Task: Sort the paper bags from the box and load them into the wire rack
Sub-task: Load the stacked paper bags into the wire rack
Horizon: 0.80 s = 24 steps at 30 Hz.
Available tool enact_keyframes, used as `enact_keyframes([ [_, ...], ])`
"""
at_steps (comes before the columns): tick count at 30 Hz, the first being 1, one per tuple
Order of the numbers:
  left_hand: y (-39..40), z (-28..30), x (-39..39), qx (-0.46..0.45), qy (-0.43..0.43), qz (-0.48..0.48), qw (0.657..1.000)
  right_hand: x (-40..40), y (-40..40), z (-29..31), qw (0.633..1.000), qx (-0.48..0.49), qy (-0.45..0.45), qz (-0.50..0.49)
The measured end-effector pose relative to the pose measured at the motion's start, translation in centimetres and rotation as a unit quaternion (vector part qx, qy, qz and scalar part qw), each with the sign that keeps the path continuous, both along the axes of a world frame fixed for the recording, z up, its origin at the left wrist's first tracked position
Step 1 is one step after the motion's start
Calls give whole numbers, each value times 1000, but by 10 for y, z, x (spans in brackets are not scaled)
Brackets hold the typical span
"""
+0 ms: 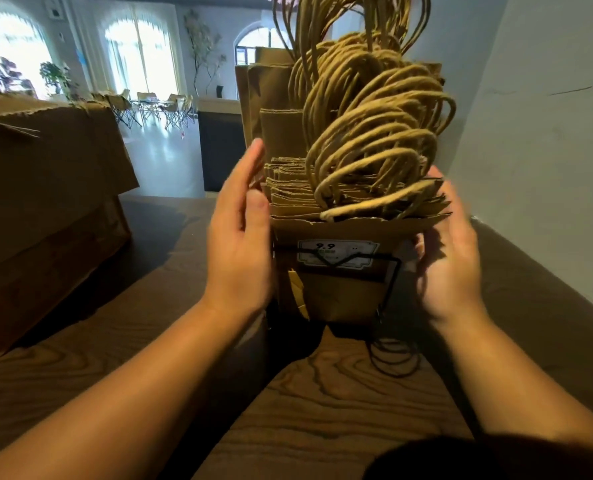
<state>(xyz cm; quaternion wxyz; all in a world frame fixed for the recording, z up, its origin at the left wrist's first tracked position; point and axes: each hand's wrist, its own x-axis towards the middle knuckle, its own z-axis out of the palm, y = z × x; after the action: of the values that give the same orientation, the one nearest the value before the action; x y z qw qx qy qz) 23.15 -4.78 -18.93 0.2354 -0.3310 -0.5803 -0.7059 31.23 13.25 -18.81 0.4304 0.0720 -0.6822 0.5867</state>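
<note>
A black wire rack (393, 271) stands on the wooden table in front of me, packed with several brown paper bags (336, 292) standing upright, their twisted paper handles (374, 133) arching above. A white price label (336, 255) marked 9.9 hangs on the rack's front wire. My left hand (241, 237) lies flat against the left side of the bag stack, fingers straight. My right hand (451, 251) is at the stack's right side, fingers loosely bent, slightly blurred. Taller bags (271, 91) stand behind the front row.
A large open cardboard box (42, 216) sits on the table (322, 393) at the left. A white wall (547, 150) runs close along the right. Past the table's far edge lies a room with a dark counter (220, 147), folding chairs and arched windows.
</note>
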Motion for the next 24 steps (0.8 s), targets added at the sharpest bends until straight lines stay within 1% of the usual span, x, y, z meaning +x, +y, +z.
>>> enact_keyframes([
  [2, -8, 28, 6, 16, 1, -9, 1000, 5, 3, 31, 998, 36, 6, -55],
  [4, -15, 56, 9, 15, -7, -7, 1000, 9, 8, 61, 994, 78, 23, -68],
  [5, -17, 65, 11, 2, -5, 4, 1000, 10, 10, 73, 993, 100, 27, -57],
  [8, -25, 85, 13, -88, 7, 63, 994, 13, 6, 99, 981, 186, -21, -46],
  [10, -29, 91, 14, -126, -1, 73, 989, 15, 4, 107, 975, 213, -51, -37],
  [13, -33, 94, 16, -165, -4, 93, 982, 17, 4, 109, 961, 255, -87, -61],
  [17, -37, 96, 19, -194, -3, 98, 976, 22, 2, 109, 951, 281, -87, -99],
  [19, -38, 98, 19, -210, -1, 101, 972, 23, -1, 111, 949, 283, -94, -102],
  [22, -39, 99, 18, -231, 12, 111, 967, 20, -1, 116, 951, 275, -107, -93],
  [24, -38, 101, 16, -223, 24, 127, 966, 18, -1, 117, 957, 257, -96, -96],
])
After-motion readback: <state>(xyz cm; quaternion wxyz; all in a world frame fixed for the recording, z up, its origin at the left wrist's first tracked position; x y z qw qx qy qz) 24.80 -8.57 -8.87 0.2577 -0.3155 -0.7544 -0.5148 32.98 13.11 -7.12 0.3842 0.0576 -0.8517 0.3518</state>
